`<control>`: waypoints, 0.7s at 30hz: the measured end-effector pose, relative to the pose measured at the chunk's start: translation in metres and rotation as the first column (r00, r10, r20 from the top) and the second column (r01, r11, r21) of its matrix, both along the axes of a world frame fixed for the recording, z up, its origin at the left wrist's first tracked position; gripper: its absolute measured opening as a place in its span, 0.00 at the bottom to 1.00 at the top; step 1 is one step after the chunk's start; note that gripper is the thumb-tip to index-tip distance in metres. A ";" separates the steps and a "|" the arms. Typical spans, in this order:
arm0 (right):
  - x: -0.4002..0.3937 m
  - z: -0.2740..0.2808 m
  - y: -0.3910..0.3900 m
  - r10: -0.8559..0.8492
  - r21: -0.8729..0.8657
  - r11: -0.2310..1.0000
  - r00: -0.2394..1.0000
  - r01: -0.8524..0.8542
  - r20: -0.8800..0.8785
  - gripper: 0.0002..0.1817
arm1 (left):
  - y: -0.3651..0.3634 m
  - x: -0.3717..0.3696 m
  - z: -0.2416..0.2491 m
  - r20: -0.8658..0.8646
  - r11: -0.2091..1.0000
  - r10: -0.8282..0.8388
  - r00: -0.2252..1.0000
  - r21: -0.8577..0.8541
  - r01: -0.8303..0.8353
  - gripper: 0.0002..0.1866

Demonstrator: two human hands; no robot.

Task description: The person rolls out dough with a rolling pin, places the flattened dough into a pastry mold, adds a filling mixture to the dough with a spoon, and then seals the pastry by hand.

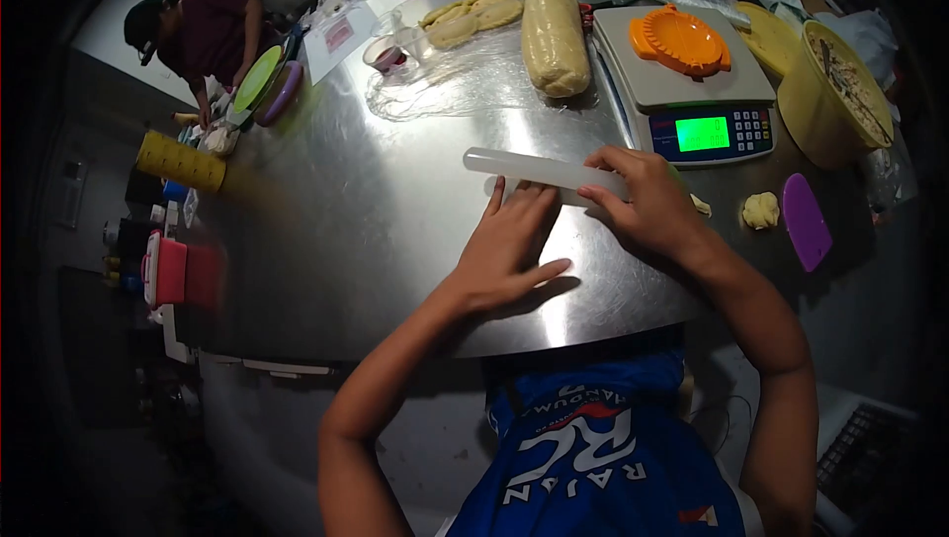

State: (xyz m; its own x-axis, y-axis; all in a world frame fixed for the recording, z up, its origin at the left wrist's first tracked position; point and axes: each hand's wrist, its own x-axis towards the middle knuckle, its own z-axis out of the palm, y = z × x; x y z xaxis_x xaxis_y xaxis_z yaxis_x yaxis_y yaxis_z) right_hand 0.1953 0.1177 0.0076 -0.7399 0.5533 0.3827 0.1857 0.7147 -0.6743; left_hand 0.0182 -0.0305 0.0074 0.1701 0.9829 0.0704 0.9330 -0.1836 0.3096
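Steel surface: round stainless steel table (376, 230), both hands working near its front edge.
Roller: translucent white plastic rolling pin (539, 170), lying flat on the table before the digital kitchen scale (692, 92).
Right hand (652, 206): fingers curled over the pin's right end, pressing it down.
Left hand (509, 245): flat, fingers spread, fingertips touching the pin's middle.
Nearby: small dough ball (760, 210), purple scraper (806, 221), long dough log (554, 38).
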 end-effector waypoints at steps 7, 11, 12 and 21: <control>-0.001 0.000 0.001 0.086 0.074 0.994 0.995 -0.082 -0.050 0.14 | -0.028 -0.062 0.012 0.598 0.797 0.167 0.784 0.387 -0.464 0.25; -0.013 0.007 -0.034 0.275 0.266 0.914 0.949 -0.307 0.153 0.17 | -0.027 -0.049 0.020 0.172 0.876 0.279 0.945 0.357 -0.323 0.28; -0.016 0.006 -0.037 0.296 0.257 0.908 0.941 -0.330 0.161 0.17 | -0.025 -0.040 0.012 0.131 0.894 0.289 0.948 0.318 -0.317 0.30; -0.026 0.003 -0.028 0.245 0.207 0.911 0.870 -0.358 0.428 0.39 | -0.019 -0.035 -0.004 0.024 0.944 0.321 0.947 0.078 -0.322 0.34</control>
